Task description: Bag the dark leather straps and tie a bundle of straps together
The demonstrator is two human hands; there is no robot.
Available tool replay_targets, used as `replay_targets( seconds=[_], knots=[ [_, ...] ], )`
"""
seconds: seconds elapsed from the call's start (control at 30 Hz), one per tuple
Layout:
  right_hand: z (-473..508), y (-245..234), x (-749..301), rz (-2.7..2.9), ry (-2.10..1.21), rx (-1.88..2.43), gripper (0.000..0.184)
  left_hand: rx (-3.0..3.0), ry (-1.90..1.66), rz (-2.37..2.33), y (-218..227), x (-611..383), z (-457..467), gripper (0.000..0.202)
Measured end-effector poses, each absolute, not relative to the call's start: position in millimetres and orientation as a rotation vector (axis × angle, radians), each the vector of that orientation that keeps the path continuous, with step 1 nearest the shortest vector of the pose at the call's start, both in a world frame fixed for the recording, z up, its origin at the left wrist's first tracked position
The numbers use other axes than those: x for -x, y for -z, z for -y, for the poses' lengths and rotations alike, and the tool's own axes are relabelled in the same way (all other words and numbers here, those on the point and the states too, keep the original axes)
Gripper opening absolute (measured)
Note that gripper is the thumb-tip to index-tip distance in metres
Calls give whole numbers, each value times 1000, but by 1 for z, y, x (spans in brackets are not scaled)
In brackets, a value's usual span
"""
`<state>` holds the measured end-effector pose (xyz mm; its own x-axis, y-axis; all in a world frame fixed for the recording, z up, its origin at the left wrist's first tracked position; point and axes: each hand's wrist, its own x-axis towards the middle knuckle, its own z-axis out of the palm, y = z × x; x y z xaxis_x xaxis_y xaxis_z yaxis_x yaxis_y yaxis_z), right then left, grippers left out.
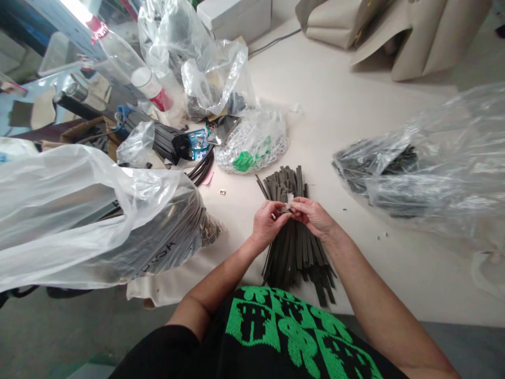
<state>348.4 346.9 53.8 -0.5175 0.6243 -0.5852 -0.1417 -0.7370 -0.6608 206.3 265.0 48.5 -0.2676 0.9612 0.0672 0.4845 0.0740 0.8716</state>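
Note:
A pile of dark grey strips [294,247] lies on the pale table [355,105] right in front of me. Above its middle, my left hand [266,223] and my right hand [313,216] meet with fingers pinched together. Between the fingertips they hold a small pale piece [289,200] against the end of one strip. What exactly the piece is, I cannot make out.
A large clear bag of dark strips [98,221] lies at the left, another bag [414,173] at the right. Behind the pile sits a bag with white chain and something green [252,145]. More plastic bags, a bottle [152,87] and boxes crowd the far left. A tiny metal part [223,192] lies loose.

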Motion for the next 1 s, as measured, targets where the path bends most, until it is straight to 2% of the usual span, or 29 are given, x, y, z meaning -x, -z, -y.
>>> replay_targets(
  seconds=[0.13, 0.23, 0.4, 0.53, 0.73, 0.9, 1.0],
  knots=[
    [-347, -60, -339, 1049, -2112, 1198, 36, -1414, -1051, -1851, -54, -203, -273, 7],
    [-347, -65, -330, 1242, -1925, 1145, 32, -1237, -1068, -1830, -56, -200, -277, 16],
    [-336, -53, -329, 1076, -1823, 1224, 42, -463, -1270, -1561, -47, -204, -273, 33],
    [-318, -42, -336, 1305, -1603, 1213, 31, -154, -1433, -1471, -41, -209, -270, 37],
    [-303, -46, -332, 1814, -1120, 1179, 13, -32, -1544, -1446, -45, -212, -271, 34],
    [-302, -44, -322, 2024, -710, 1160, 10, 67, -1610, -1292, -52, -212, -272, 39],
    [-302, -41, -320, 2055, -618, 1128, 16, 56, -1627, -1255, -53, -211, -270, 37]
  ],
)
